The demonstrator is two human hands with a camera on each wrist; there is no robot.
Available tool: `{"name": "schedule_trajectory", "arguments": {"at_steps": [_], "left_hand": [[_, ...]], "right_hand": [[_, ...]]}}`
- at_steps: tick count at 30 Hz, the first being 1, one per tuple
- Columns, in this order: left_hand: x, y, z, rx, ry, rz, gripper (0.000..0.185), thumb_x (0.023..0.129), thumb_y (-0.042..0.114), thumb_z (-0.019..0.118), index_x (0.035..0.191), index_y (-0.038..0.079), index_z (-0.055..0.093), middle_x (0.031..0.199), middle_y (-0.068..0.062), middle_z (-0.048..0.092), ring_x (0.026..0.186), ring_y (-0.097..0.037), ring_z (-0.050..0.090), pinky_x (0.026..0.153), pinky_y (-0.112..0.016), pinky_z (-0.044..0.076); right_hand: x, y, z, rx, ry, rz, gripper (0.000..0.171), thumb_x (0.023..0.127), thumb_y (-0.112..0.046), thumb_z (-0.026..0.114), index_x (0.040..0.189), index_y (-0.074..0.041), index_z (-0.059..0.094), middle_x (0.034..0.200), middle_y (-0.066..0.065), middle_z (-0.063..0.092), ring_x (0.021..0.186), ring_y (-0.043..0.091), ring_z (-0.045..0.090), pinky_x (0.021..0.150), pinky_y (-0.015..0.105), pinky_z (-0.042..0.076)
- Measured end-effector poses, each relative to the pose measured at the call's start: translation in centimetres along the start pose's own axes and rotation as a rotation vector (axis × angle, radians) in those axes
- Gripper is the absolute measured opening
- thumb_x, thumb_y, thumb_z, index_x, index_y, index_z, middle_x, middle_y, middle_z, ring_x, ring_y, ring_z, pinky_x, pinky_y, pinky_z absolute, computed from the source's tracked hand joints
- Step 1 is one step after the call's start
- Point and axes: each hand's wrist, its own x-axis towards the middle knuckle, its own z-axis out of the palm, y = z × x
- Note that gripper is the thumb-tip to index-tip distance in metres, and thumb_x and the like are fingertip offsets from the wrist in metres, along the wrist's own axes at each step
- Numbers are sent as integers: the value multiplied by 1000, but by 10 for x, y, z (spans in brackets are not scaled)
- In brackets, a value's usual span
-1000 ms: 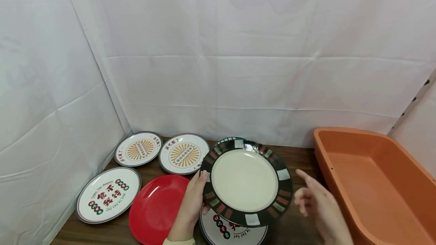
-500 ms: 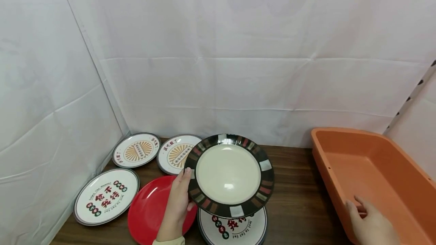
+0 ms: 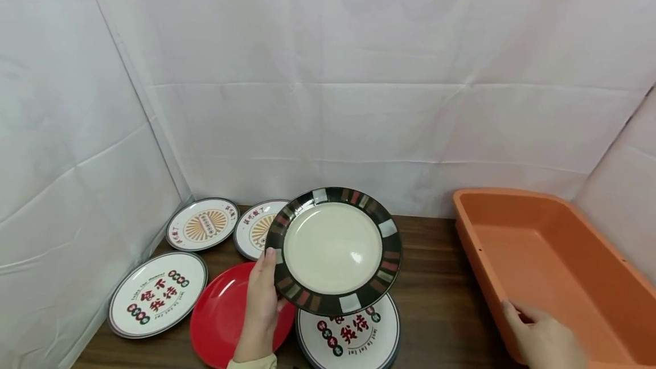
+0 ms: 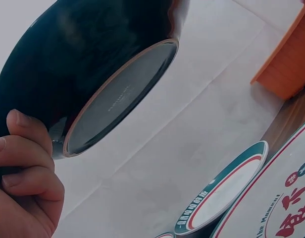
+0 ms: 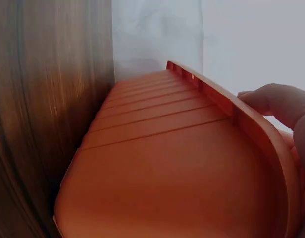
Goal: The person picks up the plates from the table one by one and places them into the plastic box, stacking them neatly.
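Note:
My left hand (image 3: 270, 271) holds a black-rimmed cream plate (image 3: 333, 246) by its left edge, thumb on top, raised above the wooden table (image 3: 435, 300) and tilted toward me. The left wrist view shows the plate's dark underside (image 4: 108, 84), with my fingers (image 4: 24, 163) curled under the rim. At the lower right, my right hand (image 3: 530, 326) grips the near left rim of an empty orange tub (image 3: 512, 195). In the right wrist view a fingertip (image 5: 281, 104) hooks over that rim above the tub's ribbed outer wall (image 5: 157, 163).
Flat on the table lie a red plate (image 3: 230, 312), a white plate with red characters (image 3: 156, 295), two sunburst plates (image 3: 202, 224) (image 3: 253, 226), and another red-character plate (image 3: 353, 335) below the held one. White cloth walls close off the back and left.
My right hand left the plate's side and went right to take hold of the tub's rim. My left hand carried the plate left and slightly higher.

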Motion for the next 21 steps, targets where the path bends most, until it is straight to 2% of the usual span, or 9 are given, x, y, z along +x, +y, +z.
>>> {"name": "schedule_trajectory", "arguments": {"at_steps": [4, 8, 15, 21], "left_hand": [[0, 3, -2, -4, 36, 18, 28, 99, 35, 42, 100, 8, 52, 61, 1, 59, 38, -8, 38, 35, -14, 27], [0, 5, -4, -3, 52, 33, 29, 99, 36, 41, 100, 9, 52, 62, 1, 60, 38, -8, 39, 35, -14, 28], [0, 6, -7, 0, 90, 34, 32, 99, 37, 41, 103, 8, 54, 61, 1, 59, 37, -8, 38, 35, -14, 28], [-1, 7, -8, 4, 97, 17, 32, 98, 38, 42, 104, 9, 54, 62, 2, 60, 37, -8, 38, 36, -14, 29]], "right_hand": [[-12, -17, 8, 13, 38, -39, 85, 81, -77, 33, 118, -7, 63, 98, 20, 66, 73, 33, 62, 59, 45, 45], [-25, -36, 15, 24, 50, -86, 81, 82, -75, 35, 117, -8, 65, 94, 16, 68, 76, 34, 63, 62, 47, 45], [-48, -68, 28, 42, 91, -215, 61, 90, -55, 45, 118, -3, 63, 89, 11, 69, 77, 29, 64, 68, 48, 47], [-63, -87, 39, 42, 159, -323, 46, 90, -39, 55, 115, -1, 64, 89, 14, 68, 76, 31, 63, 68, 50, 48]]}}
